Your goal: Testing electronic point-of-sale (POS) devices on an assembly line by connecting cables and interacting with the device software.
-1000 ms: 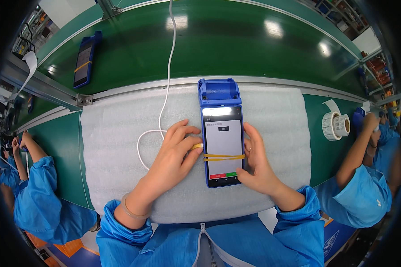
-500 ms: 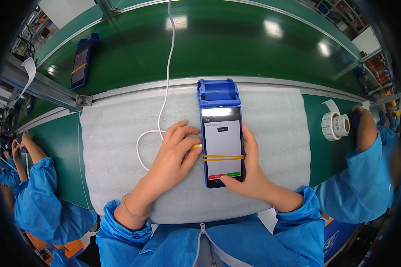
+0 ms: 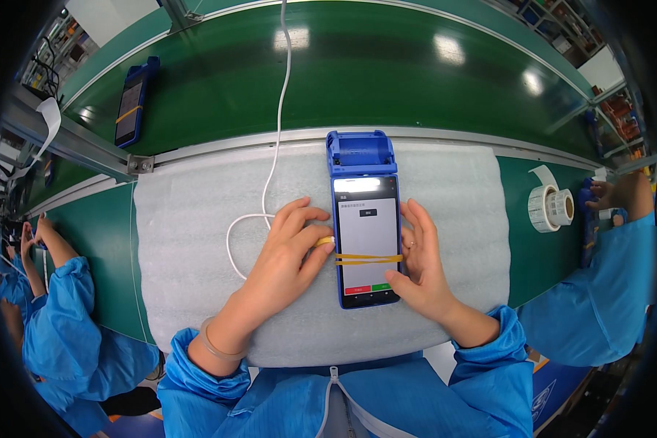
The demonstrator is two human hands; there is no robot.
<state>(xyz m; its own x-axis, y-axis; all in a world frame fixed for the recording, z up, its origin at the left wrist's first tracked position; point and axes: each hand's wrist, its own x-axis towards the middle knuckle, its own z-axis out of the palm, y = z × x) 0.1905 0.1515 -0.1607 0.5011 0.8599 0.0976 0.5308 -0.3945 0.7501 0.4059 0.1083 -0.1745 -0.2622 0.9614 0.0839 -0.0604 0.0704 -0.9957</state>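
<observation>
Fingers [image 3: 315,250] of the left hand [image 3: 279,250] are closed on a short yellow plug [image 3: 325,241] at the left edge of a blue plastic handheld terminal [image 3: 367,223], probably to hold the connection steady. That terminal lies face up and lengthwise before the person, its lit rectangular touchscreen [image 3: 367,237] turned to be read and its open blue compartment [image 3: 361,152] at the far end. Crossed yellow elastic bands [image 3: 369,259] wrap the lower body, presumably to bind its parts together. Beneath it, a white foam sheet [image 3: 197,190] covers part of the green desk [image 3: 102,248], likely guarding the casing against scratches. A thin white cable [image 3: 279,131] comes down from the top and loops beside the left hand; this slack should spare the plug from tugging.

On the other side, the right hand [image 3: 425,277] is open and grips nothing firmly: its fingers lie along the terminal's right edge, while the thumb [image 3: 396,278] reaches over the lower right corner, near a green on-screen button [image 3: 380,287]. Whether the thumb presses the glass, I cannot tell. Both forearms angle inward from the lower edge, the left hand showing its back, the right turned sideways with its palm toward the terminal.
</observation>
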